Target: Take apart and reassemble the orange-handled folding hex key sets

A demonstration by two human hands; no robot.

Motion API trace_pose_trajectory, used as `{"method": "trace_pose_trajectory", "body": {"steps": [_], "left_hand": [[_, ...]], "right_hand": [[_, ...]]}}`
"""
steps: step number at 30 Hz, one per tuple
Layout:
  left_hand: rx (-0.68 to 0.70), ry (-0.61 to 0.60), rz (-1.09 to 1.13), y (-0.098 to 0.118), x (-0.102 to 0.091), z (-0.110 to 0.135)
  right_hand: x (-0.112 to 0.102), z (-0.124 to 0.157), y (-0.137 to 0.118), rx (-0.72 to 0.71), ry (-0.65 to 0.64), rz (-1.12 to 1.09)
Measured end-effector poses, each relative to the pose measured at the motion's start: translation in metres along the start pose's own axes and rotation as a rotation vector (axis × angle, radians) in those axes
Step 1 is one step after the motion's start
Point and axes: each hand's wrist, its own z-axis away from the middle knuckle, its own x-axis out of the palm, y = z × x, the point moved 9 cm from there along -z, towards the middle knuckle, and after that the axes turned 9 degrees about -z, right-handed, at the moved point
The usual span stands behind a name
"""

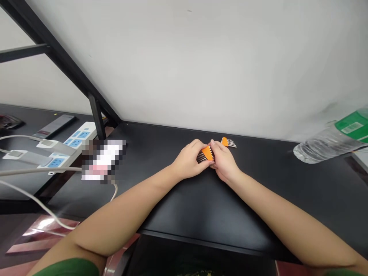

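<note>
Both my hands meet over the black desk (184, 207), around an orange holder (207, 153) filled with several dark metal hex keys. My left hand (188, 159) grips this hex key set from the left, with its thumb along the near side and fingers over the far side. At the holder's right edge, where a row of short key ends shows, my right hand (225, 161) has its fingers closed on it; its fingertips are partly hidden. Just beyond my right hand lies a second orange holder (224, 142) with silvery keys pointing right.
A clear plastic bottle (313, 149) with a green label lies or leans at the right. On the left are a pixelated phone-like object (105, 159) with a cable, a white power strip (74, 143) with plugged-in chargers, and a dark phone (56, 125). A wall (201, 69) stands behind the desk.
</note>
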Motion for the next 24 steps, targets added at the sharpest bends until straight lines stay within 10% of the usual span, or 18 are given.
{"method": "trace_pose_trajectory", "body": {"steps": [13,24], "left_hand": [[-0.001,0.065,-0.161,0.014,0.0,0.003],[-0.03,0.052,-0.095,0.009,-0.002,0.001]], "right_hand": [[-0.009,-0.004,-0.022,-0.307,0.049,0.429],[-0.008,-0.004,-0.014,-0.162,0.039,0.063]]}}
